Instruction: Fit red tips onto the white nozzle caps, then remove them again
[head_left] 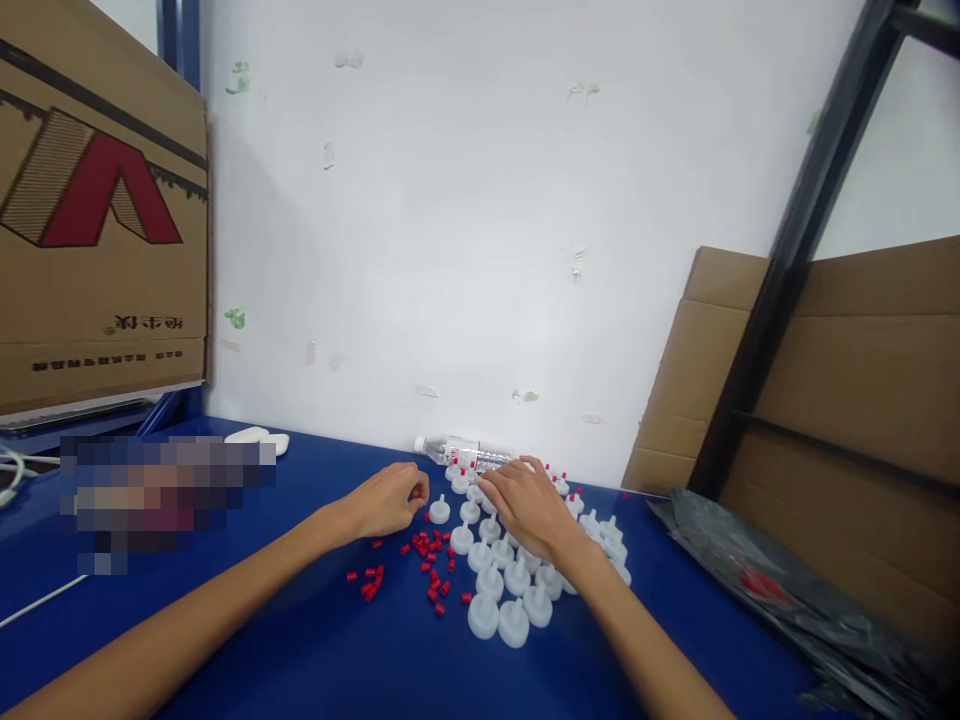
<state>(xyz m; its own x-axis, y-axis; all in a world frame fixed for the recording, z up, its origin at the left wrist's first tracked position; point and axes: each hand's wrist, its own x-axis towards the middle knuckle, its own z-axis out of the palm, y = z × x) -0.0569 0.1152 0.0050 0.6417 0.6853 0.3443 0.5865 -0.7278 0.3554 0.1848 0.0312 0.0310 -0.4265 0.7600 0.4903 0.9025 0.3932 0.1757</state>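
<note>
My left hand (386, 500) rests on the blue table (300, 640), fingers curled shut, with a small red cap showing at its fingertips. My right hand (529, 505) lies palm down over a cluster of white round plastic pieces with stems (499, 600), its fingers bent onto the pieces near the far end; what they grip is hidden. Several loose small red caps (431, 560) are scattered between and below the two hands. A few white pieces (440, 512) stand just beyond my left fingertips.
A clear water bottle (465, 452) lies on its side against the white wall. Cardboard boxes stand at left (97, 220) and right (855, 400). A black plastic bag (772, 590) lies at right beside a black frame. White objects (259, 438) and a cable lie at far left.
</note>
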